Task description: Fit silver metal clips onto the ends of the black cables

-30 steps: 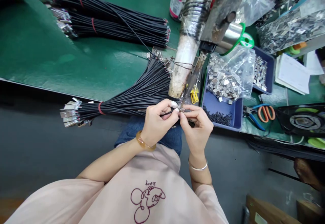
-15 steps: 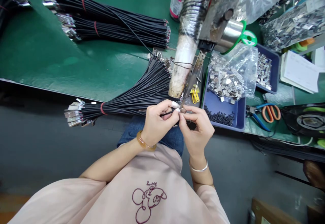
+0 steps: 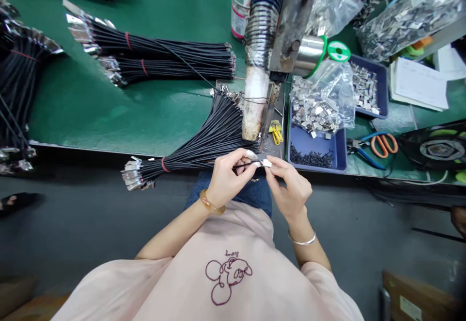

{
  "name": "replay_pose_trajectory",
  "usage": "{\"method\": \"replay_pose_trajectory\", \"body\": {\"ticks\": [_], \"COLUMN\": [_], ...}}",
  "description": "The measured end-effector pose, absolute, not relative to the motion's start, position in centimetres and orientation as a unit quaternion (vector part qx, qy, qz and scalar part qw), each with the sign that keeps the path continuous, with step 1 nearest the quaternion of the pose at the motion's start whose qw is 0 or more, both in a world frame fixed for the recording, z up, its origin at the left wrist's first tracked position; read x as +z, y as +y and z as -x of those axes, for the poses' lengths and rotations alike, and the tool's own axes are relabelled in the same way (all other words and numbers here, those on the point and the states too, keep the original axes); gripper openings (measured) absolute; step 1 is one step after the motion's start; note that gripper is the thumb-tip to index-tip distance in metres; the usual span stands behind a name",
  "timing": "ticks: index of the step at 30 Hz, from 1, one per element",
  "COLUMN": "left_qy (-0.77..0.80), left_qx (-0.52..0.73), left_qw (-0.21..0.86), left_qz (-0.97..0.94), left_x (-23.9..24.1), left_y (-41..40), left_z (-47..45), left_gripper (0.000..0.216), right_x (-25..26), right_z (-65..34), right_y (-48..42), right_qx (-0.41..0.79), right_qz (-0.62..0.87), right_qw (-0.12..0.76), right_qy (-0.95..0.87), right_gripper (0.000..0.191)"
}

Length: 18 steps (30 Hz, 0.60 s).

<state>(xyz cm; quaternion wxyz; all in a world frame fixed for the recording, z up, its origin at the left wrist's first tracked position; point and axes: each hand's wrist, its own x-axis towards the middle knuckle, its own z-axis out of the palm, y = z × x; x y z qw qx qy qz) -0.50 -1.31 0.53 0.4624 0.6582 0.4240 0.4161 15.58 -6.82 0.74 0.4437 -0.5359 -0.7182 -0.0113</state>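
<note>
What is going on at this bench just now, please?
The person's left hand pinches a black cable, while the right hand holds a small silver metal piece at the cable's end. Beside the hands lies a banded bundle of black cables; a blue tray with small parts stands to their right.

held cable (image 3: 246, 164) was black | connector (image 3: 267, 163) was silver | cable bundle (image 3: 204, 136) was black with a red band (image 3: 165, 164) | tabletop (image 3: 156, 102) was green | parts tray (image 3: 341, 153) was violet-blue | T-shirt (image 3: 182, 282) was pale pink with a maroon cartoon outline (image 3: 228, 279)
</note>
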Motion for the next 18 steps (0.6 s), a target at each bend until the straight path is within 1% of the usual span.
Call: {"method": "replay_pose_trajectory", "body": {"ticks": [2, 3, 5, 8, 10, 11, 13, 16, 18], "left_qy": [0.397, 0.379, 0.340, 0.301, 0.294, 0.295, 0.305, 0.337, 0.356], "left_qx": [0.436, 0.441, 0.421, 0.345, 0.314, 0.312, 0.321, 0.339, 0.347], "left_qw": [0.426, 0.414, 0.430, 0.544, 0.622, 0.647, 0.667, 0.657, 0.651], "left_qz": [-0.686, -0.701, -0.723, -0.703, -0.654, -0.630, -0.598, -0.582, -0.574], "left_x": [0.5, 0.5, 0.4, 0.4, 0.3, 0.3, 0.3, 0.4, 0.3], "left_y": [-1.2, -1.1, -0.7, 0.0, 0.3, 0.4, 0.4, 0.1, -0.1], "left_z": [1.0, 1.2, 1.7, 2.6, 2.9, 2.9, 2.7, 2.0, 1.6], "left_gripper": [0.006, 0.008, 0.011, 0.021, 0.025, 0.025, 0.021, 0.019, 0.019], "right_x": [0.8, 0.9, 0.9, 0.9, 0.9, 0.9, 0.9, 1.0, 1.2], "right_z": [-15.7, -15.7, -15.7, -15.4, -15.1, -14.9, -14.6, -14.3, -14.4], "right_y": [-7.1, -7.2, -7.1, -6.4, -5.9, -5.7, -5.6, -6.1, -6.7], "right_qx": [0.018, 0.051, 0.160, 0.363, 0.434, 0.438, 0.396, 0.299, 0.261], "right_qz": [0.553, 0.569, 0.601, 0.585, 0.560, 0.559, 0.580, 0.618, 0.621], "right_qw": [0.458, 0.474, 0.503, 0.514, 0.514, 0.517, 0.524, 0.538, 0.567], "right_qy": [-0.696, -0.670, -0.600, -0.513, -0.484, -0.477, -0.482, -0.489, -0.475], "right_gripper": [0.014, 0.011, 0.004, 0.019, 0.027, 0.028, 0.026, 0.020, 0.018]}}
